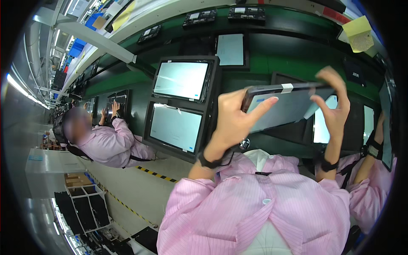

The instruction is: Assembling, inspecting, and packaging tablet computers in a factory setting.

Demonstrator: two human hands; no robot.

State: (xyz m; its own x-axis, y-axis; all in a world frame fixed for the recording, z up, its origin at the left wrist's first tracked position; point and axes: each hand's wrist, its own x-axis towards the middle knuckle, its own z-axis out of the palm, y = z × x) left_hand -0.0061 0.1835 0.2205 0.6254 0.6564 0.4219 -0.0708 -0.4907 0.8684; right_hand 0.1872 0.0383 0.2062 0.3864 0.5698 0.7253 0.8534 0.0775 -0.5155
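A dark-framed tablet (276,111) is held up at a tilt before my chest, its screen facing me and a small pale tab on its upper edge. My left hand (234,117) grips its left end, thumb lying over the screen. At the right end is my right hand (338,100), its thumb close to the screen. Its fingers are spread above the top edge and slightly blurred; whether they touch the tablet is hard to see. Below, a lit tablet (321,127) shows partly behind the held one and beside my right wrist.
Two lit tablets (180,80) sit in a black tray (213,80) on my left. Another lit tablet (230,49) lies farther back on the green bench. Black devices (246,15) line the far side. A co-worker (110,138) works at left; another person's sleeve (374,191) is close at right.
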